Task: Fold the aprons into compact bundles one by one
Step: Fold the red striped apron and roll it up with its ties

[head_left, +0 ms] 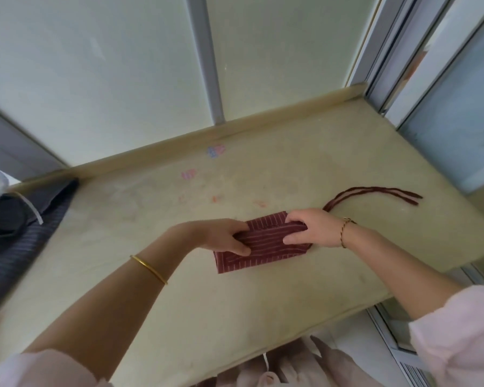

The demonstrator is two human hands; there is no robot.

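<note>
The red striped apron [259, 245] lies just below the middle of the frame on the pale counter [179, 297], already folded down to a small rectangle. The left hand [224, 237] grips its left end, thumb under the near side and fingers [242, 251] curled over the top layer; the right hand [309, 229] grips the right end the same way, fingers [291, 241] bent over the folded edge. Holding both ends at once likely keeps the layers from sliding apart while the bundle is tightened or folded once more. The apron's ties [375, 192] trail out to the right of centre across the counter, apart from the bundle, probably left free so they can be wrapped around it last. At the left edge of the frame a dark striped apron [20, 247] lies loose and unfolded, draped over the counter's end, apparently waiting its turn
</note>
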